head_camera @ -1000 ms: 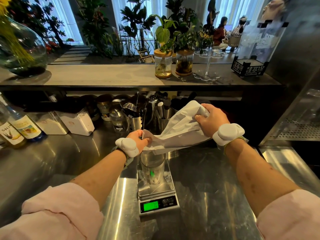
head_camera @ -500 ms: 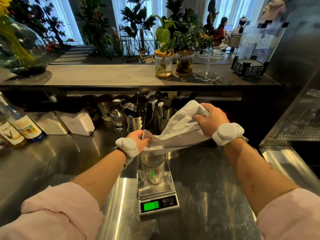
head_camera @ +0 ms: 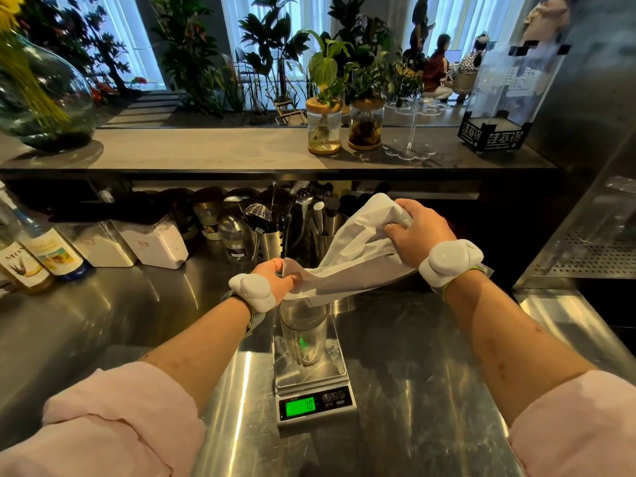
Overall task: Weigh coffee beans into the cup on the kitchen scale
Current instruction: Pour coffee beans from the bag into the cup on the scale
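Both left hand (head_camera: 275,276) and right hand (head_camera: 418,232) clutch the bag (head_camera: 358,256), mouth slanting down-left over cup (head_camera: 304,333).

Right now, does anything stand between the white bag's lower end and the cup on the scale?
Nothing visible does. The left hand pinches the lower end of the white bag directly over the open cup. The right hand grips its raised end. The cup stands on the scale.
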Available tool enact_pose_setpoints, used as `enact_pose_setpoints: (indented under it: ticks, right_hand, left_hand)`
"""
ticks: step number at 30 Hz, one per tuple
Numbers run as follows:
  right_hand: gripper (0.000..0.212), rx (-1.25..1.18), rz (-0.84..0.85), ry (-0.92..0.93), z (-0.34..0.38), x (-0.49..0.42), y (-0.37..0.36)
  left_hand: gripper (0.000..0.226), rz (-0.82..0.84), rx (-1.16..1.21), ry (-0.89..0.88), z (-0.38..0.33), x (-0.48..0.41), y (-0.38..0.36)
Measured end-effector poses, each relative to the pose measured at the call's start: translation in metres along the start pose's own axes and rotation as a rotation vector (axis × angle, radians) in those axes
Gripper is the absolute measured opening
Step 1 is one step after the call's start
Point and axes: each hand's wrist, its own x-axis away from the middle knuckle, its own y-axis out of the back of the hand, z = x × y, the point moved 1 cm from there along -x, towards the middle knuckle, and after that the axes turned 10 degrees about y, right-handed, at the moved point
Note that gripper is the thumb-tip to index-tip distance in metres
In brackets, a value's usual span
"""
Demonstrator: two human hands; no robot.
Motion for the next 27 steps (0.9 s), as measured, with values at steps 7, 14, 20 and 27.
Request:
enact_pose_setpoints:
  ticks: [7,14,20,27]
  right_hand:
    - [0.035,0.026,0.008,0.007,0.001,-0.003,-0.001]
    - [0.037,0.052,0.014,0.006,0.001,-0.002,-0.002]
    - [0.039,0.085,0.02,0.013,0.006,-0.003,-0.003]
    - [0.03,0.099,-0.004,-0.01,0.01,-0.001,-0.003]
  left_hand:
    - [0.036,0.008,0.005,0.005,0.0,-0.001,-0.002]
    - [0.036,0.016,0.008,0.012,0.001,-0.003,-0.003]
    - [0.03,0.011,0.023,0.027,0.004,-0.005,-0.003]
    - [0.03,0.02,0.054,0.015,0.007,-0.007,-0.002]
